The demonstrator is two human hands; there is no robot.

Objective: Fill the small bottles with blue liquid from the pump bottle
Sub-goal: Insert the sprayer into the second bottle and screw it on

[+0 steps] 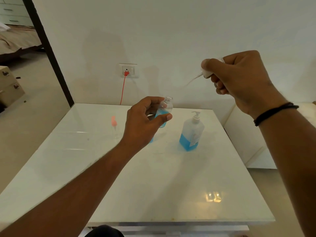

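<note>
White wall (171, 31) is filling the background, with a socket plate (128, 70) low on it and a red cord (122, 89) hanging from the plug down behind the table. You are standing over a glossy white table (153, 185), which is catching a bright reflection near its front right corner. A white bench or sofa edge (248, 134) is sitting just beside the table on the right.

Toward the far middle of the table, the pump bottle (191, 132) is standing upright, holding blue liquid in roughly its lower third. Your left hand (145, 120) is holding a small clear bottle (165, 111) above the table, thumb and fingers curled round its body; the bottle is tilting, its threaded neck is uncapped, and blue liquid is sitting inside it. Another bit of blue is showing just behind that wrist, too hidden to identify.

Your right hand (239, 79) is raised, well apart from the left, fingers wrapped around a small white spray cap (206, 72) with its thin dip tube (193, 80) trailing down-left. Left of the small bottle, a clear bottle with a pink top (113, 125) is standing on the table, blurred.
</note>
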